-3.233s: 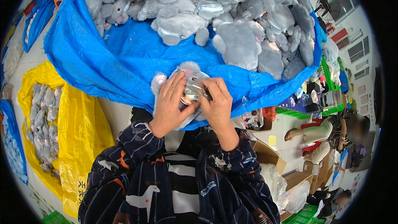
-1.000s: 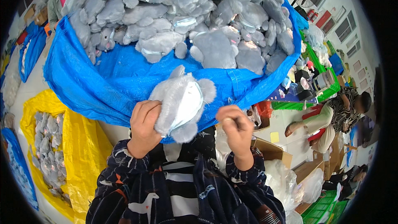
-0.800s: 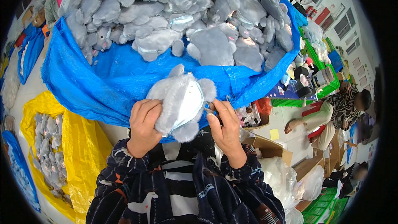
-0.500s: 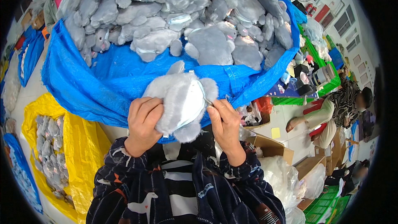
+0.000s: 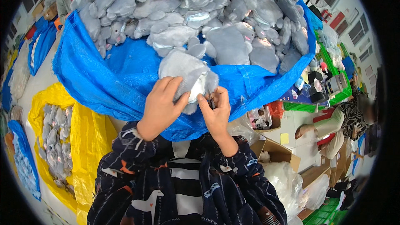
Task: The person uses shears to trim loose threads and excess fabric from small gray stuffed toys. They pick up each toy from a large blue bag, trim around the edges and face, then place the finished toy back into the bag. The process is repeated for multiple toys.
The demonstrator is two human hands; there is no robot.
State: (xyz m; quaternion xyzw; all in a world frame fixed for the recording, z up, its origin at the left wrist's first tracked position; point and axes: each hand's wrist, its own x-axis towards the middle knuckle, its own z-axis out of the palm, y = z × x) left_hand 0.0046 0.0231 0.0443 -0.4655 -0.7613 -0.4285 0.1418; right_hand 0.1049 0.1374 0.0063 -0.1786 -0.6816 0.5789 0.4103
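A pale grey plush toy (image 5: 185, 68) with a white patch. More grey plush toys (image 5: 216, 8) fill a bright blue tarp bag (image 5: 104, 79). A yellow bag (image 5: 87, 137). Dark navy sleeves (image 5: 125, 158), animal-printed, over white stripes.

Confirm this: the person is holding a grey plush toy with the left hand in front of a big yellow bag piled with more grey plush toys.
Not quite. In the head view the big bag behind the held grey plush toy is blue, not yellow; the yellow bag lies lower left. The left hand does hold the toy, and grey plush toys fill the blue bag.
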